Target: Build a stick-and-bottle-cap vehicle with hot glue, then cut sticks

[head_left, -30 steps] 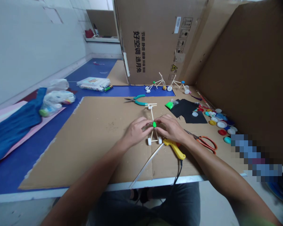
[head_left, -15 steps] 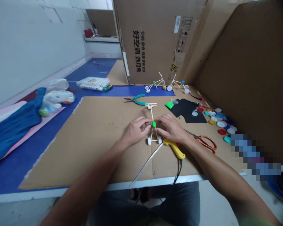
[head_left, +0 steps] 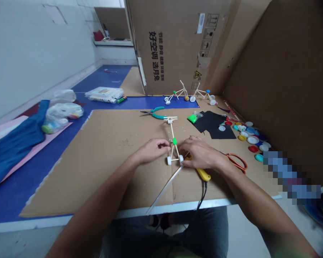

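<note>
A small tricycle model made of pale sticks (head_left: 172, 131) stands on the cardboard, with a green seat piece (head_left: 174, 141) and white wheels (head_left: 169, 160). To the left of the seat is my left hand (head_left: 154, 149), its fingers curled into a pinch; whatever lies between the tips is too small to make out. My right hand (head_left: 200, 153) arches beside the model's right rear wheel, thumb and forefinger apart. Beneath that hand lies a yellow glue gun (head_left: 204, 175), partly covered, with a long clear glue stick (head_left: 164, 190) reaching toward the table edge.
Teal-handled pliers (head_left: 157, 112) lie beyond the model. Orange-handled scissors (head_left: 237, 162) rest right of my right hand. Two similar stick models (head_left: 181, 92) stand at the back. Black sheets (head_left: 218, 125), a green clay packet (head_left: 193, 118) and several bottle caps (head_left: 253, 140) occupy the right side.
Both hands have moved away from the green seat piece, leaving it uncovered. My left hand shifted slightly left; my right hand moved right and down, over the glue gun.
</note>
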Action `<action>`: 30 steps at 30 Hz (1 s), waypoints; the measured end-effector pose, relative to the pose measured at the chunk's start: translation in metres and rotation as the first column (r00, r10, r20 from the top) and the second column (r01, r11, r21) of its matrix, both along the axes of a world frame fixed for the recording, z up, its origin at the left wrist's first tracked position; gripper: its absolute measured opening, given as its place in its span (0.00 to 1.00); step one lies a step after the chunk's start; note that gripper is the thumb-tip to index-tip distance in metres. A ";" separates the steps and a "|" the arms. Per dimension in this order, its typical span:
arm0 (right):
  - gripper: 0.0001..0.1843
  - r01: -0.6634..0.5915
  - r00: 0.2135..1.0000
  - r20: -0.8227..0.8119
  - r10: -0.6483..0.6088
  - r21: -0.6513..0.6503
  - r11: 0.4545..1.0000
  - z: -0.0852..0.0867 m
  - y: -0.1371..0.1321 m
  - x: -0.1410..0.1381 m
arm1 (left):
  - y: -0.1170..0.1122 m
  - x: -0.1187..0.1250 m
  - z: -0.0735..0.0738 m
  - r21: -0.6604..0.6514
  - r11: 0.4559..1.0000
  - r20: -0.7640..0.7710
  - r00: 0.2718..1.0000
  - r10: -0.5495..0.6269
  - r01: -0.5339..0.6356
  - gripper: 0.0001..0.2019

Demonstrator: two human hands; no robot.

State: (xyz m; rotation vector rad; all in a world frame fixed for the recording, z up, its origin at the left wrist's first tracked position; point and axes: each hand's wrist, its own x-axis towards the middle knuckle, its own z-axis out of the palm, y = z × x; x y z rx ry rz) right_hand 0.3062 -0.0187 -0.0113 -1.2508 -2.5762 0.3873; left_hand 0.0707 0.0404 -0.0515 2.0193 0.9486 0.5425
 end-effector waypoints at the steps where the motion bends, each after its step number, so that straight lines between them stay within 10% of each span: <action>1: 0.13 -0.006 1.000 -0.001 0.006 0.002 1.000 -0.001 0.000 -0.001 | 0.000 -0.003 0.003 -0.006 0.999 -0.034 0.998 -0.052 0.052 0.09; 8: 0.08 -0.029 0.998 0.048 0.027 0.033 0.999 -0.007 0.001 -0.003 | -0.007 -0.010 0.012 0.195 0.960 -0.311 0.941 -0.134 0.201 0.18; 30: 0.06 -0.028 0.997 0.078 0.026 0.023 0.999 -0.003 -0.002 -0.010 | -0.012 0.000 0.008 0.253 0.924 -0.399 0.901 -0.169 0.285 0.10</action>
